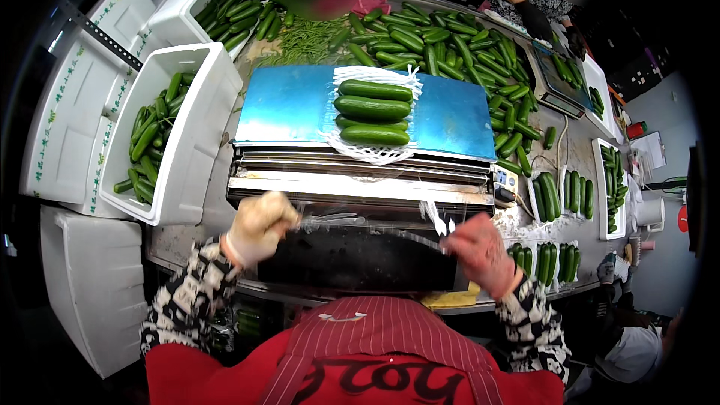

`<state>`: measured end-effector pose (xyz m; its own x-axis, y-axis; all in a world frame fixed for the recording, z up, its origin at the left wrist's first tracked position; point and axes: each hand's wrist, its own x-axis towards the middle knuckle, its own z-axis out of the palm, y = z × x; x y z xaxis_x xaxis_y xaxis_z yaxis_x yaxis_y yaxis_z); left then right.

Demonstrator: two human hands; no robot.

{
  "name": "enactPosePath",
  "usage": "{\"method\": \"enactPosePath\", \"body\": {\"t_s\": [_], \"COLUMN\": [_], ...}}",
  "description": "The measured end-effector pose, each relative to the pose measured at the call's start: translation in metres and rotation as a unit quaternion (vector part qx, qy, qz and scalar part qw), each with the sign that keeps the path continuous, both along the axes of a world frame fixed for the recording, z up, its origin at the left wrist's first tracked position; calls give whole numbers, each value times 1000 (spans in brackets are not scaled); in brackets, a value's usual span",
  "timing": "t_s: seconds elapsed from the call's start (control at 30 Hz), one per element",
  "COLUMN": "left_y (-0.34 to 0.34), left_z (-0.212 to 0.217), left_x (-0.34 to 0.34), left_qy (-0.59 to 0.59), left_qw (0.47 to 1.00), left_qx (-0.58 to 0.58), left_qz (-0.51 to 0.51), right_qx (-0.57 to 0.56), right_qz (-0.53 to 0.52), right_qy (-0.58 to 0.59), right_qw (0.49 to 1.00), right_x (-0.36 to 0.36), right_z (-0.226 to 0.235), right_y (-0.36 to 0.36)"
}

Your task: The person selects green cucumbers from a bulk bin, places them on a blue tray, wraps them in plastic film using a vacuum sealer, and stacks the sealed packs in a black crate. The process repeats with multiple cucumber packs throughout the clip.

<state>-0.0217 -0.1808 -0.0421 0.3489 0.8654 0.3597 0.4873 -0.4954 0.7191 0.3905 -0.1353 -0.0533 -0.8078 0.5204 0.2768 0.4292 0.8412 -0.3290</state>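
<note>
One sheet of clear film [337, 220] ran between the hands on the near side of the wrapping machine [360, 189]. The left hand [261, 229] was closed, its fingers apparently gripping the film off the machine's near left part; the right hand [484, 251] pinched the film's other end off the near right corner, with white strands [431, 215] just beside its fingertips. Exactly where the film's edges lay was hard to tell.

To the right of the machine, several netted groups of cucumbers [547, 196] lay in two rows; they looked like completed or nearly completed packs, though whether film covered them could not be told.

On the blue plate [289, 109] forming the machine's top, four cucumbers [373, 107] lay side by side, crosswise on white foam netting [371, 154]. They were dark green, glossy, nearly straight and of similar length. The netting showed at their near and far sides but did not close over them. This pack thus seemed about halfway along: grouped and set on its net, with no film seen over it, so covering and sealing appeared to be left.

Beyond the machine, a big heap of loose cucumbers [427, 37] suggested that many more packs remained to be made.
</note>
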Motion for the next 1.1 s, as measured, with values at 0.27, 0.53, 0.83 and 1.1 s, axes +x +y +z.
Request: {"method": "enactPosePath", "body": {"t_s": [0.27,0.53,0.83,1.1], "left_y": [31,251,206,203], "left_z": [69,-17,-70,-45], "left_x": [-12,29,5,15], "left_qy": [-436,121,135,-100], "left_qw": [899,976,984,957], "left_qx": [-10,-89,66,-134], "left_qz": [-37,157,98,236], "right_qx": [-123,-37,30,-49], "right_qz": [-46,-228,-286,-239], "right_qy": [342,176,-11,136], "right_qw": [930,957,958,960], "right_x": [-35,-101,-117,-118], "right_z": [117,18,-44,-6], "right_y": [4,212,189,158]}}
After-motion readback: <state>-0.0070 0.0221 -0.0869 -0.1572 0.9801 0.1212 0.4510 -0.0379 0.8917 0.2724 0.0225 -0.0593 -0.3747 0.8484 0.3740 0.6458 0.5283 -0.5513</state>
